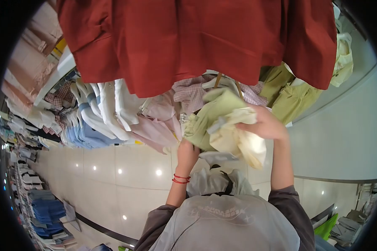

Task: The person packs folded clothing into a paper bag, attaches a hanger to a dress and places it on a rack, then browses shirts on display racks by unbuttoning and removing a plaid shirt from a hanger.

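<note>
My right hand (267,124) grips a bunched cream garment (243,140), its fingers pressed into the folds and slightly blurred. Just left of it is a light green garment (213,111) with a gathered edge. My left hand (188,153), below a red bracelet-banded wrist's reach, holds the lower left edge of the green garment; its fingertips are partly hidden by the cloth. Metal clips (183,118) show beside that gathered edge. Under both hands hangs a small grey piece of cloth (218,157), partly covered.
A large red garment (188,42) hangs close overhead. Behind it a rack carries pink clothes (155,125), white hangers (97,121) with blue garments, and olive trousers (295,100). A grey panel (339,142) stands at right. Folded jeans (48,213) lie lower left.
</note>
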### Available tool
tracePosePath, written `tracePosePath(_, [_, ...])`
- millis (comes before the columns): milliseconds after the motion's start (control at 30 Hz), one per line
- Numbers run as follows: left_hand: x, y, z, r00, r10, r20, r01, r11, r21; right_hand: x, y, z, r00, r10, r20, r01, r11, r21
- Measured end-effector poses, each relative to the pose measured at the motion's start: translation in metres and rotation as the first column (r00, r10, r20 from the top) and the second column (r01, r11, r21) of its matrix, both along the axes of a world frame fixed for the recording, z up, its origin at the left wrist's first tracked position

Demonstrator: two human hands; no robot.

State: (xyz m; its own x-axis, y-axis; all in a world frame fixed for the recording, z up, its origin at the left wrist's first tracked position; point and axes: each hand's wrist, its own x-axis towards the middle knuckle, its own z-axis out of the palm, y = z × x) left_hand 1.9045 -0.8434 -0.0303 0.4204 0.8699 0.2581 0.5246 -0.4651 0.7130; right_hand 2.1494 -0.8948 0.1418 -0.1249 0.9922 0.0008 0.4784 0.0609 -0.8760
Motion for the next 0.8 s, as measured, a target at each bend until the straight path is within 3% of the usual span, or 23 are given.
tracePosePath(67, [-0.015,-0.008,-0.001,0.972,-0.130,0.198,0.095,0.980,0.174,0.005,-0.014,-0.018,0.920,-0.044,-0.389,0.025,0.998,-0.053])
tracePosePath(100, [-0.023,-0.011,0.000,0.953,-0.163,0.254,0.129,0.981,0.148,0.002,-0.020,-0.028,0.826,-0.070,-0.559,0.028,0.996,-0.082])
tracePosePath(133, [-0.034,-0.013,0.007,0.927,-0.191,0.323,0.175,0.982,0.076,-0.014,-0.025,-0.034,0.699,-0.164,-0.696,0.145,0.986,-0.088])
tracePosePath(233, [-0.064,-0.021,0.017,0.837,-0.152,0.526,0.283,0.943,-0.177,-0.059,-0.027,-0.038,0.276,-0.237,-0.931,0.060,0.971,-0.229])
tracePosePath(300, [-0.084,-0.025,0.024,0.752,-0.025,0.659,0.330,0.879,-0.343,-0.074,-0.015,-0.059,0.170,-0.201,-0.965,-0.128,0.966,-0.224])
tracePosePath(367, [-0.104,-0.031,0.033,0.661,0.125,0.740,0.349,0.821,-0.451,-0.097,-0.002,-0.072,0.177,-0.252,-0.951,-0.227,0.930,-0.289])
tracePosePath(467, [-0.138,-0.040,0.048,0.553,0.293,0.780,0.368,0.754,-0.544,-0.147,0.015,-0.077,0.354,-0.406,-0.843,-0.148,0.865,-0.479])
tracePosePath(567, [-0.182,-0.046,0.071,0.605,0.322,0.728,0.333,0.728,-0.599,-0.196,0.034,-0.097,0.567,-0.234,-0.789,-0.067,0.942,-0.328])
tracePosePath(600, [-0.194,-0.050,0.077,0.684,0.294,0.668,0.266,0.752,-0.603,-0.212,0.042,-0.108,0.686,-0.135,-0.715,-0.072,0.965,-0.251])
tracePosePath(667, [-0.213,-0.045,0.094,0.831,0.284,0.477,0.010,0.852,-0.524,-0.255,0.051,-0.114,0.756,-0.052,-0.652,-0.090,0.979,-0.183])
tracePosePath(800, [-0.279,-0.037,0.084,0.646,0.560,0.518,-0.163,0.765,-0.624,-0.335,0.070,-0.133,0.784,-0.026,-0.620,-0.105,0.979,-0.173])
